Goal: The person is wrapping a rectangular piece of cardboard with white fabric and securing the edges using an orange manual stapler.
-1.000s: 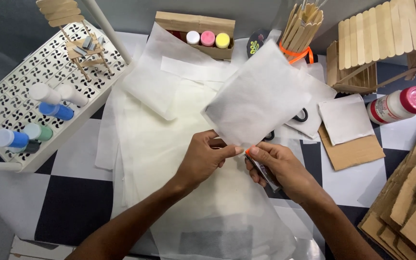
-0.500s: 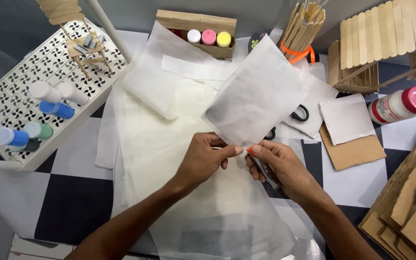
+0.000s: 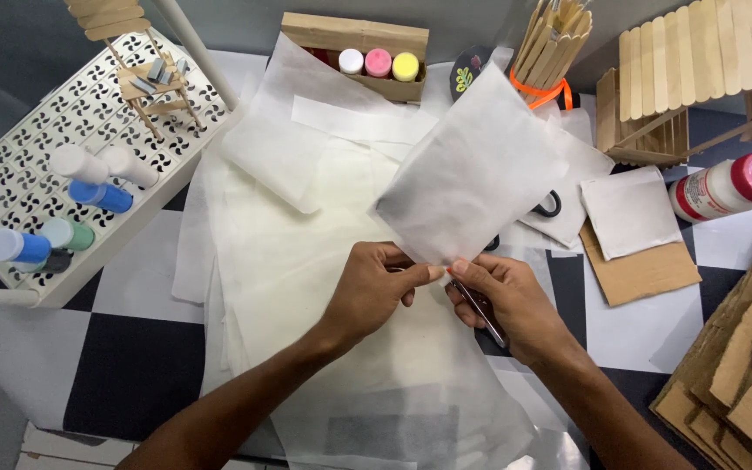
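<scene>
Nothing shifted: left hand (image 3: 376, 287), right hand (image 3: 506, 300) still pinch paper sheet (image 3: 476, 178); scissors (image 3: 548, 205) half-hidden behind.

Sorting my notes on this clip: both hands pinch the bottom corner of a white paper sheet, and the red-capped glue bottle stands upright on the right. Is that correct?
Not quite. In the head view both hands, left hand and right hand, do pinch the white paper sheet, but the red-capped glue bottle lies on its side, not upright.

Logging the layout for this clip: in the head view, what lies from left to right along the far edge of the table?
Small stick chair → wooden box of paint pots → bundle of craft sticks → stick house → red-capped glue bottle.
</scene>
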